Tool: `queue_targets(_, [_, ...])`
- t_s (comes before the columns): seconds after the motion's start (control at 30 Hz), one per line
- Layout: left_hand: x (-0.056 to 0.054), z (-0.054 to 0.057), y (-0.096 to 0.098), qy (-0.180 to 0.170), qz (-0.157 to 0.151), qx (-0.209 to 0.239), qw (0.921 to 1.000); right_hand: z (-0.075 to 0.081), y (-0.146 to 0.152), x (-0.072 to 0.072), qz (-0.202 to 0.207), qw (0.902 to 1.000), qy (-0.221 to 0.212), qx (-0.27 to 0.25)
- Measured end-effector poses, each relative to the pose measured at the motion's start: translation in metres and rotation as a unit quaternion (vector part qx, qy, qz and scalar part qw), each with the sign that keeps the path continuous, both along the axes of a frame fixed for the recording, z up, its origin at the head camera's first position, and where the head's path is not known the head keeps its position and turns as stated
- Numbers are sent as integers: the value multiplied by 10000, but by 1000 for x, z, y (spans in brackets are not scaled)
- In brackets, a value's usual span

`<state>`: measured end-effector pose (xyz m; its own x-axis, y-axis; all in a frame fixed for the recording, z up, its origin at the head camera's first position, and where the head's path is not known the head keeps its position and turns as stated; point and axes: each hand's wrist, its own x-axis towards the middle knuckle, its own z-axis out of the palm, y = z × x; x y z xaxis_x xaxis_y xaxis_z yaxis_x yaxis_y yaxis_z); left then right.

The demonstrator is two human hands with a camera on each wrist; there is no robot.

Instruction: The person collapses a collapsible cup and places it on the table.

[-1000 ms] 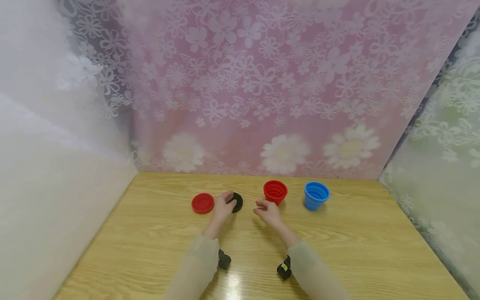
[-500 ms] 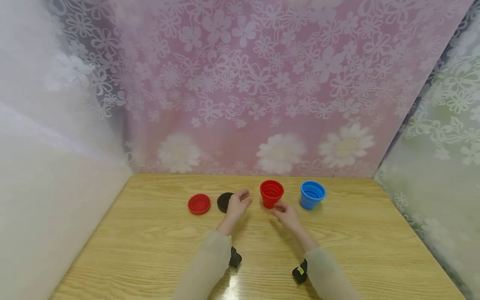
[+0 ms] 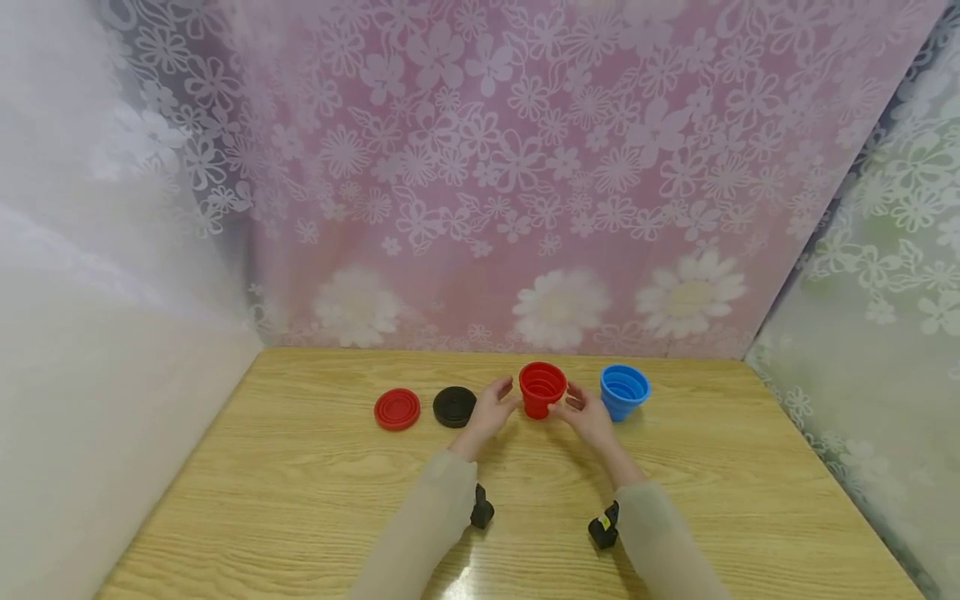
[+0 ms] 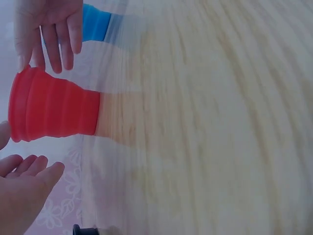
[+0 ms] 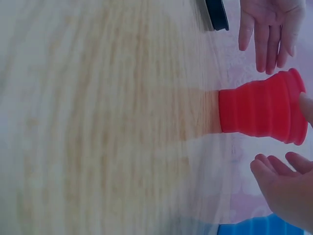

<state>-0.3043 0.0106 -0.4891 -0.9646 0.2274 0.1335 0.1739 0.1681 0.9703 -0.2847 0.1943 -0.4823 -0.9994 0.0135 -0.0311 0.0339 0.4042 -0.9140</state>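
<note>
So the red cup [image 3: 542, 390] is upright on the table [image 3: 300, 483], hands apart on either side of it. Left hand [image 3: 491, 410] is just left of it, fingers loose, not gripping. Right hand [image 3: 591, 419] is right of it, fingers relaxed, can't tell if the thumb's touching. Blue cup [image 3: 624, 392] is further right of it, black disc [image 3: 454, 407] then red disc [image 3: 397, 409] off to its left.

"What stands on the wood-grained table [image 3: 285, 508]?"
"A ribbed red cup [image 3: 542, 390] and a matching blue cup [image 3: 624, 393], both upright toward the back."
"And to their left?"
"A flat black disc [image 3: 454, 407], just beside a flat red disc [image 3: 397, 409]."
</note>
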Motion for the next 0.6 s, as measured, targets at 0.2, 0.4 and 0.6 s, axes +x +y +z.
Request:
queue_targets(0.2, [8, 15, 5, -91, -450, 477, 9978, -4, 1, -8, 155, 9993, 100, -327])
queue_targets(0.4, [20, 27, 6, -31, -475, 547, 9974, -4, 0, -9, 288, 9987, 162, -395])
queue_targets(0.6, [21, 22, 5, 140, -545, 708, 9959, -6, -2, -10, 340, 9977, 194, -551])
